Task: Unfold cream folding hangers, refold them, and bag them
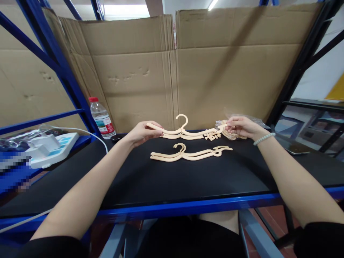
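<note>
My left hand (143,132) pinches the left end of a beige clothes hanger (171,132), whose hook points up. At its other end, the thumb and fingers of my right hand (241,126) are closed on a small beige end piece. Just under the held hanger, another hanger (195,137) shows in part. Small beige pieces (212,135) lie in a pile near its right end. Closer to me, two hangers (197,156) rest on the table side by side, their hooks to the far side and slim clip-like pieces at their right ends.
On the black table (172,182), a clear plastic bag (233,134) with beige pieces sits behind my right hand. A red-capped water bottle (102,118) stands at the back left. A phone (297,151) lies at right, a power strip (57,150) at left. Cardboard (129,79) walls the back.
</note>
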The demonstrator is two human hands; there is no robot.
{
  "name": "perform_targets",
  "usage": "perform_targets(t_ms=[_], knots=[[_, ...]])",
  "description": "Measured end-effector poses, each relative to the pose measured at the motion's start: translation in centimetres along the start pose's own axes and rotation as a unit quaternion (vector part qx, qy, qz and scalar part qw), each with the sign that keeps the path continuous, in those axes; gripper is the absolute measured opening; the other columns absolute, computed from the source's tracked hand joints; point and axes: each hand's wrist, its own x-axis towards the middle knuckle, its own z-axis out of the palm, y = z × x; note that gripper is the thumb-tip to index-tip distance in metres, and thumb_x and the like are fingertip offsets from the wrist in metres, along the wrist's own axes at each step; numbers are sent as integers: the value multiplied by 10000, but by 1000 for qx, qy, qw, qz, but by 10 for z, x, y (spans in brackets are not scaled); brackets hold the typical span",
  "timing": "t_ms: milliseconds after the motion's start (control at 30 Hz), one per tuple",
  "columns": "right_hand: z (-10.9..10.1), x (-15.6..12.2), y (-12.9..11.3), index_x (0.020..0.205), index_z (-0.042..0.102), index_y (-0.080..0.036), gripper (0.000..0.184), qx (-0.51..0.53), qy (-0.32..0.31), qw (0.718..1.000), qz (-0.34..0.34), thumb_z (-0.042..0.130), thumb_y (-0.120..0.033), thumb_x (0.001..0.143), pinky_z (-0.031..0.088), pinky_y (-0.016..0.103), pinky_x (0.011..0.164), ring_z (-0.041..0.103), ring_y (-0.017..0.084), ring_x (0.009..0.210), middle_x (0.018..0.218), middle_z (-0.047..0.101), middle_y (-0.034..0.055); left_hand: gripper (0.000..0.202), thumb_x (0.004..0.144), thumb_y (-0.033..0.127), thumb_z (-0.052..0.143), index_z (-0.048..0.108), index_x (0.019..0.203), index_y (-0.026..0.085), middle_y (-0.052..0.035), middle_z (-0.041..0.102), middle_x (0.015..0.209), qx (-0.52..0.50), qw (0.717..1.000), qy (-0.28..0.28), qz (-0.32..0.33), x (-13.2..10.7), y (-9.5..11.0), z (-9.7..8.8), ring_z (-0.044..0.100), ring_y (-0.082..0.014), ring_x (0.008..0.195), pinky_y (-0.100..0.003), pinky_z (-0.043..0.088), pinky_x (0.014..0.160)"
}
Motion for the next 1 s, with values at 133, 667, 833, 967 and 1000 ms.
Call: perform_targets(t_ms=[133, 667, 833, 967, 1000], knots=[[0, -2, -1, 698, 625, -158, 269, -42, -57, 997, 21, 834, -286, 586, 524, 200, 560, 636, 108, 618, 703, 684, 40, 255, 599, 294, 814, 690, 746, 127, -35, 686, 673, 274, 960, -46, 32, -7, 11, -12, 623, -137, 653, -223, 466, 619], [8, -3, -1, 746, 716, -163, 315, -418, -273, 861, 95, 721, -468, 665, 389, 211, 494, 531, 116, 612, 698, 653, 45, 192, 598, 272, 765, 605, 624, 168, 17, 598, 743, 570, 778, -265, -7, -14, -2, 13, 537, -132, 686, -213, 352, 601], [5, 0, 4, 767, 704, -173, 335, -461, -290, 830, 123, 713, -484, 644, 311, 209, 466, 506, 118, 602, 704, 648, 35, 193, 595, 271, 768, 604, 608, 171, 13, 604, 733, 574, 773, -269, -18, -14, -1, 16, 548, -147, 712, -217, 358, 614], [7, 1, 6, 742, 694, -168, 360, -483, -289, 816, 135, 730, -497, 602, 288, 212, 460, 493, 116, 591, 698, 646, 28, 189, 602, 278, 771, 616, 630, 173, 7, 623, 744, 588, 764, -265, -39, -15, 0, 17, 556, -156, 733, -222, 361, 627], [7, 1, 6, 743, 693, -166, 365, -486, -290, 813, 134, 730, -500, 600, 294, 213, 464, 497, 120, 598, 698, 646, 29, 187, 607, 282, 768, 620, 640, 174, 5, 627, 750, 591, 761, -264, -43, -15, 0, 17, 558, -158, 736, -223, 362, 630]])
